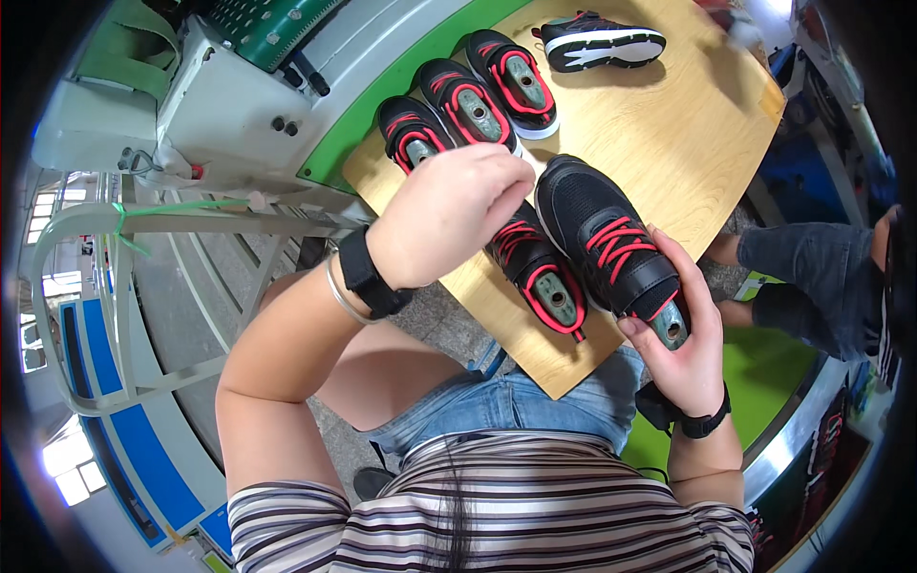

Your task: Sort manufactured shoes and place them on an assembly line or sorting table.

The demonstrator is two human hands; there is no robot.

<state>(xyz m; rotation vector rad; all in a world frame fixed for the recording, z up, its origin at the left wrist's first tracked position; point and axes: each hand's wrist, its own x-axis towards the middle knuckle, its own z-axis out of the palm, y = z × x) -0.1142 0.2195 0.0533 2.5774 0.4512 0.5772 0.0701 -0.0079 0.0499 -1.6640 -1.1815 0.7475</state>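
Note:
My right hand [680, 334] grips the heel end of a black sneaker with red laces [611, 239], held above the wooden board [688, 115]; a grey-green shoe last shows in its opening. My left hand [449, 210] is curled over the toe end of that sneaker, fingers closed on it. Directly beneath, a second black-and-red sneaker [540, 277] lies on the board, partly hidden by my left hand.
Three more black-and-red sneakers [463, 100] on lasts sit in a row at the board's far left edge. One black sneaker [597, 43] lies on its side at the far end. A white machine [239, 105] stands at left. Another person's legs [812, 277] are at right.

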